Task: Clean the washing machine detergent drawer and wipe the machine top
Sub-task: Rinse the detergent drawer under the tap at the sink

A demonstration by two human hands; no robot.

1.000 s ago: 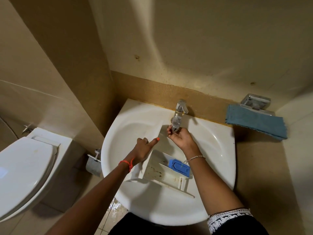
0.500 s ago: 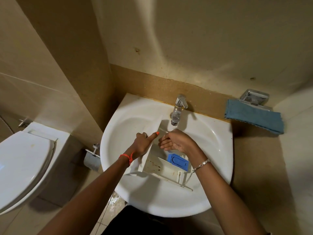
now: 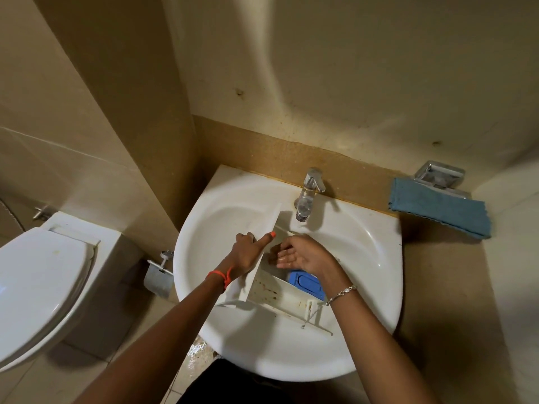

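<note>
Left edge: toilet lid (image 3: 38, 287) is down, with a paper holder (image 3: 159, 277) on the wall between it and the washbasin (image 3: 221, 223). Neither matters here.

The detergent drawer (image 3: 271, 290) lies tilted in the basin, front panel toward the left rim and far end under the tap (image 3: 309, 193).

Left hand (image 3: 248, 253) grips the front panel, fingers curled over its edge and the orange-nailed thumb laid along it. Same grip as a second ago, so it's just bracing the drawer.

The right hand (image 3: 303, 255) is what changed. A second ago it was up at the tap spout with its fingers around the nozzle. Half a second ago it had dropped. Now it's inside the drawer's far compartment, fingers roughly straight, together and wet-looking, holding nothing. It sits just above the blue insert (image 3: 306, 284); can't tell whether it touches it.

My read: tap adjustment is done and hand-rubbing of the compartments has started. Can't tell whether water is running, no visible stream.

Brown residue shows on the near compartment floor, so the drawer is nowhere near clean.

Right of the basin a blue cloth (image 3: 437, 211) lies on the ledge, untouched, beside a chrome wall fitting (image 3: 440, 176). It's probably for the machine top. The machine isn't in view, so that step is pending.
</note>
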